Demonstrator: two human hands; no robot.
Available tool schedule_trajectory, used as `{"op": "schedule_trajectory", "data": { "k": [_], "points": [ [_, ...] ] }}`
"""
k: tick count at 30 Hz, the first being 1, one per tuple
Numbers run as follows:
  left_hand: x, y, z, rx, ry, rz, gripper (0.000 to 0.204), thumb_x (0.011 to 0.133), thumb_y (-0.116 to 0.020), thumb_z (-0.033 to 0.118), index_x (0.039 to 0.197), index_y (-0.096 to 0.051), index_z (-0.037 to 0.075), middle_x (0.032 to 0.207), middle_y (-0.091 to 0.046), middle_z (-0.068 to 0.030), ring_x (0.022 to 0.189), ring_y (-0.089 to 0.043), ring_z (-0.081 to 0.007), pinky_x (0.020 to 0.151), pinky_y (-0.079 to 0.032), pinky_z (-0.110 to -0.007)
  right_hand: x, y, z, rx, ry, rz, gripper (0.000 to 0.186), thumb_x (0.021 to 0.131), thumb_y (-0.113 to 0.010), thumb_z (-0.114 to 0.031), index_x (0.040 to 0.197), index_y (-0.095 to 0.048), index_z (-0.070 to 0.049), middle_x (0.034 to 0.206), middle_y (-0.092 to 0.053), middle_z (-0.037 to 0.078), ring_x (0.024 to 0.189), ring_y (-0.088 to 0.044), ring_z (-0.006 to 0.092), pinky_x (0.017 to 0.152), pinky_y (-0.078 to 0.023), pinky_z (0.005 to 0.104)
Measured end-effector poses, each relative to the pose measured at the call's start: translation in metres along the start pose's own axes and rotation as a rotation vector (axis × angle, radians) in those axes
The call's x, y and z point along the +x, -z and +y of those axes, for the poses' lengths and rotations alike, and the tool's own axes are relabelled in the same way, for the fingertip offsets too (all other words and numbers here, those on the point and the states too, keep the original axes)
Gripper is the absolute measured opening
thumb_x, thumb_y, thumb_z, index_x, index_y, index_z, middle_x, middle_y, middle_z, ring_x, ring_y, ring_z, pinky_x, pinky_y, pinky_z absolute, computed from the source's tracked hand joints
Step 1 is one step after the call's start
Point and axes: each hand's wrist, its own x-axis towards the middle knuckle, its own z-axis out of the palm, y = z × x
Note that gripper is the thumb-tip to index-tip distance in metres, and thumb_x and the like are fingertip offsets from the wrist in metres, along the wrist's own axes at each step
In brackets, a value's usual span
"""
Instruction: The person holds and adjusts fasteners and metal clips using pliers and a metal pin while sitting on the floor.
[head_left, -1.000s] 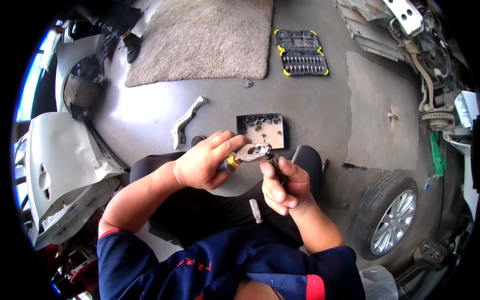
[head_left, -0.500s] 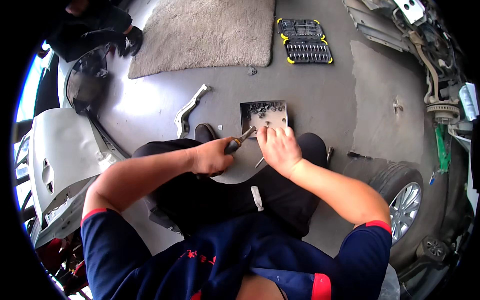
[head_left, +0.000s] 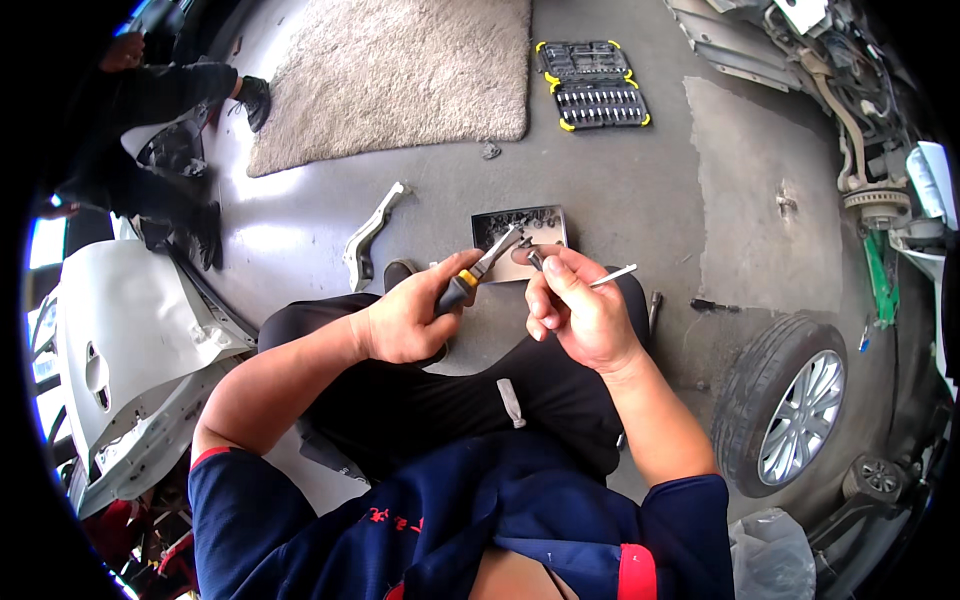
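My left hand [head_left: 410, 318] is closed round the dark grey and yellow handle of a hand tool [head_left: 470, 280]. Its metal end points away from me, over a shallow box [head_left: 507, 268] that holds several small dark pieces. I cannot make out the exact kind of tool. Just right of its tip, my right hand [head_left: 598, 325] pinches a small dark fastener-like piece [head_left: 535, 259] between thumb and forefinger. A thin white stick [head_left: 613, 275] also juts from the right hand, pointing away to the right. The right hand's other fingers are curled.
A metal bracket [head_left: 370, 240] lies left of the box. Beyond are a rug [head_left: 390, 80] and an opened socket set [head_left: 598, 100]. A wheel [head_left: 785, 405] stands right, below an exposed car underside [head_left: 860, 130]. A pale door panel [head_left: 110, 330] and another person's legs [head_left: 170, 95] are left.
My right hand has risen from the box and turned palm-up, bringing the small dark piece into sight. My left hand has tilted the tool slightly. The other person has stepped further into view.
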Motion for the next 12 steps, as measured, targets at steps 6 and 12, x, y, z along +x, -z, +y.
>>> {"op": "schedule_trajectory", "data": {
  "k": [6, 12],
  "points": [
    [0.000, 0.002, -0.004, 0.104, -0.151, 0.061, 0.080, 0.080, -0.056, -0.002, 0.158, -0.036, -0.007, 0.143, -0.057, -0.0308, 0.139, -0.055, -0.0432, 0.120, -0.041, -0.044, -0.003, -0.010, -0.004, 0.184, -0.019, -0.020, 0.037, 0.116, -0.052, -0.030, 0.128, -0.068, 0.000, 0.079, -0.060, 0.000, 0.063, -0.050, 0.0083, 0.061, -0.049, 0.0294],
    [0.000, 0.004, -0.009, 0.184, -0.312, 0.084, 0.081, 0.084, -0.053, -0.006, 0.162, -0.032, -0.001, 0.119, -0.060, -0.0127, 0.109, -0.061, -0.0292, 0.103, -0.048, -0.037, -0.009, -0.013, -0.008, 0.189, -0.034, -0.056, 0.034, 0.115, -0.054, -0.030, 0.131, -0.069, -0.003, 0.077, -0.057, -0.002, 0.062, -0.047, 0.0073, 0.059, -0.048, 0.0286]
  ]
}}
